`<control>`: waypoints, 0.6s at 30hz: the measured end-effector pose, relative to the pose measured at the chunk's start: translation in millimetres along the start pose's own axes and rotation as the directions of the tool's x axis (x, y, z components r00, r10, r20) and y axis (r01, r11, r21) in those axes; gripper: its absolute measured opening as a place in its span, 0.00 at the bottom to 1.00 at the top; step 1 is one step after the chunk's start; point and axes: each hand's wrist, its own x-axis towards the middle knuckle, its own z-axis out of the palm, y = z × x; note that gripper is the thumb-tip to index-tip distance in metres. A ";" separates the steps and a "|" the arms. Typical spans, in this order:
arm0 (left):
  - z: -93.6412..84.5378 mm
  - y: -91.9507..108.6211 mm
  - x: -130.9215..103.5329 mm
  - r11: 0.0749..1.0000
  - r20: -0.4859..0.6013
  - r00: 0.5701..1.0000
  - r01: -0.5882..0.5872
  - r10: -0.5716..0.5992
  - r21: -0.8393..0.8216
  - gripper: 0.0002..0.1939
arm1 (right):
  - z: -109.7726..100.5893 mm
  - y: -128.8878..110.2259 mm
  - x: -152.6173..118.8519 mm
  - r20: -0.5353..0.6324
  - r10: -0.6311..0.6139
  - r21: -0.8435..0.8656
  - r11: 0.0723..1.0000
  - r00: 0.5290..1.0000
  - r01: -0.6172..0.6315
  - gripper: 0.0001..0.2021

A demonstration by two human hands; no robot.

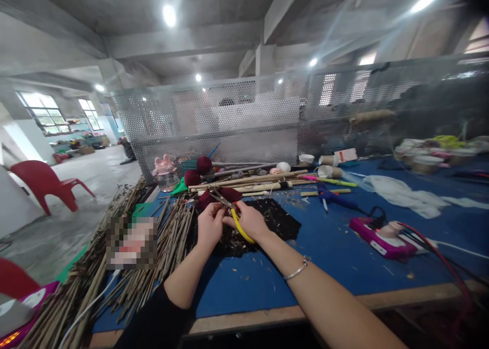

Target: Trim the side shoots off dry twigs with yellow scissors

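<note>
Yellow-handled scissors (237, 220) — right hand (250, 221)

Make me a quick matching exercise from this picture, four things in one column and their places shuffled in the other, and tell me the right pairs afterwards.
Things:
1. Scissors
2. Silver bracelet
3. Black cloth
4. Red chair with armrests

Places:
A. Spread on the blue table
B. On the floor at the left
C. Held in the right hand
D. Around the right forearm

Right pairs: 1-C, 2-D, 3-A, 4-B
</note>
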 end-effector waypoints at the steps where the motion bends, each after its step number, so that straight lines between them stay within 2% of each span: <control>1: -0.7 0.0 -1.1 1.000 -0.003 1.000 0.005 -0.005 -0.002 0.09 | 0.4 -0.8 -0.4 0.010 0.002 0.001 1.000 1.000 -0.002 0.23; 5: -1.1 -3.6 -2.7 1.000 -0.016 0.999 0.028 -0.029 -0.007 0.09 | 4.1 -0.9 -1.5 0.022 0.010 0.005 1.000 1.000 -0.010 0.22; 10: -1.3 -5.2 -2.4 0.963 0.003 0.980 0.198 -0.201 -0.183 0.15 | 7.3 6.1 -4.2 0.005 0.042 0.005 0.999 0.999 -0.042 0.21; 14: -4.5 -1.3 -2.2 0.920 0.001 0.962 0.262 -0.273 -0.291 0.19 | 4.2 9.7 -6.7 0.011 0.002 0.049 0.999 1.000 -0.002 0.22; 18: -5.8 -0.3 -2.0 0.894 0.056 0.955 0.293 -0.291 -0.339 0.20 | 4.0 8.8 -8.1 -0.030 -0.051 0.053 0.997 0.998 0.052 0.24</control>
